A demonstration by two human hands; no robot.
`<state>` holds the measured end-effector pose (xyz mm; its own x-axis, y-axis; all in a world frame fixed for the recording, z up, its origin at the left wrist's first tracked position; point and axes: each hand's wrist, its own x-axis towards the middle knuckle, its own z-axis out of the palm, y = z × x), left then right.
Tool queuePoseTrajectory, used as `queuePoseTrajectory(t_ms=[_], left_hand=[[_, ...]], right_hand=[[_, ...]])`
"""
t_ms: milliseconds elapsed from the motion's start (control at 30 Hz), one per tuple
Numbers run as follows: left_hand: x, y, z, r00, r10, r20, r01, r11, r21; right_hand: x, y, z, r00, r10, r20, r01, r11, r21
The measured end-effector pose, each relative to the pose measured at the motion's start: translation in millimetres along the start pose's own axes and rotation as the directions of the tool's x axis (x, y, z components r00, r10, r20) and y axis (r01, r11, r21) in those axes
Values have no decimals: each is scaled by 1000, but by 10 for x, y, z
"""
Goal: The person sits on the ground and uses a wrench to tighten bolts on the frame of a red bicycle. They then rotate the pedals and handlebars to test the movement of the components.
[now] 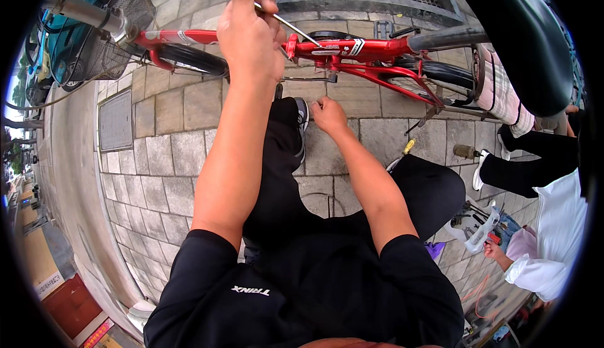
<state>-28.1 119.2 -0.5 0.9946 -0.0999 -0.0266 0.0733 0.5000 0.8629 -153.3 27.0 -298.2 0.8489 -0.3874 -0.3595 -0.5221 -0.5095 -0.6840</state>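
My left hand (251, 40) is raised over a red bicycle frame (371, 49), its fingers closed round a thin metal rod (290, 26). One end of the rod bends near my fingertips, and its long straight part slants down to the red tube. It looks like a hex key. Close by, a clamp-like joint (292, 46) sits on the frame. Lower down, my right hand (329, 116) has its fingers curled together beside my shoe (302, 121), just below the crank arm (308, 79). Whatever those fingers may hold is hidden.
A black saddle (525, 40) looms at upper right. A yellow-handled tool (409, 146) stands by my right knee, with a can-like object (465, 152) beyond. Another person (553, 222) crouches at right by a plastic bag of tools (481, 228). A wire basket (104, 27) is at upper left.
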Motion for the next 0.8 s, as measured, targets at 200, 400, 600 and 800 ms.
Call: queuePoseTrajectory(t_ms=[200, 400, 600, 800], left_hand=[[-102, -107, 141, 911, -268, 312, 210, 955, 208], [-257, -148, 194, 792, -399, 462, 175, 873, 455], [-646, -388, 337, 665, -473, 578, 212, 862, 461], [-1251, -844, 363, 540, -355, 763, -229, 811, 539]], right_hand=[[-282, -256, -492, 991, 118, 69, -134, 746, 653], [-762, -554, -1549, 988, 5, -156, 132, 510, 850], [-1296, -866, -2088, 907, -344, -243, 420, 686, 594], [-1493, -557, -2167, 939, -319, -126, 339, 808, 482]])
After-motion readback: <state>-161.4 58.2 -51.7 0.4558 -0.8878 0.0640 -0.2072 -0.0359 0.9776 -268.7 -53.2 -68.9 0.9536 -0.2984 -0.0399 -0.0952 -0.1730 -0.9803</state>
